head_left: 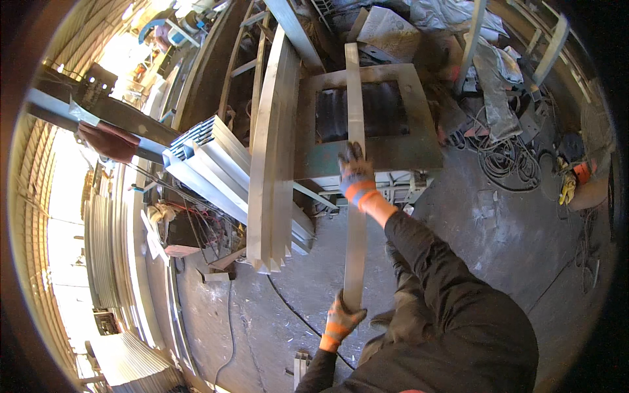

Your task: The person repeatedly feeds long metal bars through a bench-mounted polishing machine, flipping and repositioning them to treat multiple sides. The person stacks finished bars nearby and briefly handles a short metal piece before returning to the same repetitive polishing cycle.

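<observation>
Long straight metal bar (354, 242) lying lengthwise across a grey-green metal surface (406, 154), over its dark rectangular opening (327, 114), far end just past the far edge, near end jutting out above the floor (262, 314) toward the body. Probably supported there to take the weight, with the free end held up to keep it level. Stacked angled metal profiles (270, 164) just to the left, running roughly parallel, likely nested to save room and within easy reach.

Left hand (341, 321), gloved, clamped on the near end of the bar, thumb on the right side, forearm low and close to the body. Right hand (357, 171), gloved, laid over the bar at the surface's near edge, pointing forward, arm stretched out, apparently for steadying; impossible to tell any closing of fingers around the edges.
</observation>
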{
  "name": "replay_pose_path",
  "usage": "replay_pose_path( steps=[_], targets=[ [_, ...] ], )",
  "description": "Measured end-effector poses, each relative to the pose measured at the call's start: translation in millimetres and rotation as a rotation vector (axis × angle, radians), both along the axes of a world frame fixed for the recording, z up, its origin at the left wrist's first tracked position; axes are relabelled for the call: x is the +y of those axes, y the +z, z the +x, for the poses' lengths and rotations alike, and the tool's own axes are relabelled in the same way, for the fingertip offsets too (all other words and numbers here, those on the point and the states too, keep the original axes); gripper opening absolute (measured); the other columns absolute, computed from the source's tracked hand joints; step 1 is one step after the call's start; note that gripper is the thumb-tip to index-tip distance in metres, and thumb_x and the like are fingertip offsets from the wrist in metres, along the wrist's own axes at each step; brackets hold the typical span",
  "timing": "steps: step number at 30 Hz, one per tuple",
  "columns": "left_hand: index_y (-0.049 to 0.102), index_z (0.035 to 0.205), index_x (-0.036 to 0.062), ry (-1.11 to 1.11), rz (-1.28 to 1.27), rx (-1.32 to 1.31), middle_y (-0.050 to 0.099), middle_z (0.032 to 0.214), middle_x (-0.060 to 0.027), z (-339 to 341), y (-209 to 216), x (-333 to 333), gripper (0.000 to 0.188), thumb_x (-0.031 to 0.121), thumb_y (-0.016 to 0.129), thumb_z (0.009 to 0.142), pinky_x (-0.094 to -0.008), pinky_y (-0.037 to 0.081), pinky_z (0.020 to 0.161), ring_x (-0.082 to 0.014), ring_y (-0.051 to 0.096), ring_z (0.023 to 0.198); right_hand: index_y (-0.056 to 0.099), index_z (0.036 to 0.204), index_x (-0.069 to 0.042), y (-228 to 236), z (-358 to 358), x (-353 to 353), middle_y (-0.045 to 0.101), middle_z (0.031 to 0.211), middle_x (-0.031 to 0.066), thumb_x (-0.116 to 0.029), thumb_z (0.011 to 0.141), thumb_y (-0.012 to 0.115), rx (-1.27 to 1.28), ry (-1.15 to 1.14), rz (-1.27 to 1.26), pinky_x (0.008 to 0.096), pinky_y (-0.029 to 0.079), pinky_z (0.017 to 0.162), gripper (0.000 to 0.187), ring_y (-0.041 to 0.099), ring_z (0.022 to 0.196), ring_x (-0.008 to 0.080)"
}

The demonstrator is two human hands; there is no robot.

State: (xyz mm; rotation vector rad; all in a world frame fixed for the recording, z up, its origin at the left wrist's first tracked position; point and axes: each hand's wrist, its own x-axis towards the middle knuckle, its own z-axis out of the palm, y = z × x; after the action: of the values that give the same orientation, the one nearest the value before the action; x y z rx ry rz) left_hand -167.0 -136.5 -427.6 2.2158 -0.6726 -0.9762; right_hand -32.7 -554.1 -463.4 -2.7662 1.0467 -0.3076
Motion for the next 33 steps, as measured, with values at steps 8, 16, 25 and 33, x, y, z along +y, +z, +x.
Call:
replay_pose_path(
  steps=[8,16,25,33],
  targets=[
    [0.058,0.152,0.0023,0.117,0.038,0.289,0.080,0.120,-0.0180,-99.0,-4.6,277.3,0.092,0.024,0.102,0.074,-0.0430,0.065,0.095,-0.0245,0.079,0.111,0.066,0.158,-0.016,19.1,-125.5,276.0,0.024,0.184,0.0271,-0.033,0.099,0.063,-0.021,0.087,0.137,0.0721,0.022,0.131,0.061,0.020,0.170,0.0501],
    [0.064,0.140,-0.0007,0.059,0.075,0.237,0.078,0.123,-0.0162,-134.5,60.2,368.5,0.082,0.028,0.104,0.075,-0.0420,0.062,0.098,-0.0244,0.077,0.112,0.065,0.159,-0.014,49.8,-188.3,375.5,0.028,0.182,0.0302,-0.024,0.094,0.069,-0.227,0.135,0.304,0.0671,0.024,0.133,0.066,0.024,0.169,0.0514],
    [0.027,0.173,-0.0009,-0.002,-0.001,0.250,0.068,0.149,-0.0289,-56.4,18.5,156.5,0.123,0.031,0.100,0.079,-0.0466,0.057,0.114,-0.0324,0.067,0.140,0.070,0.151,-0.011,16.0,-104.6,139.8,0.045,0.175,0.0233,0.001,0.090,0.069,-0.679,0.197,0.124,0.0520,0.034,0.135,0.062,0.037,0.165,0.0449],
    [0.031,0.167,0.0132,-0.009,0.003,-0.207,0.073,0.132,-0.0351,76.8,13.7,-194.5,0.101,0.036,0.085,0.084,-0.0584,0.060,0.101,-0.0547,0.072,0.121,0.065,0.153,-0.006,-13.3,106.6,-179.0,0.057,0.166,0.0234,-0.036,0.109,0.052,0.023,0.001,-0.249,0.0635,0.036,0.129,0.055,0.049,0.156,0.0449]
  ],
)
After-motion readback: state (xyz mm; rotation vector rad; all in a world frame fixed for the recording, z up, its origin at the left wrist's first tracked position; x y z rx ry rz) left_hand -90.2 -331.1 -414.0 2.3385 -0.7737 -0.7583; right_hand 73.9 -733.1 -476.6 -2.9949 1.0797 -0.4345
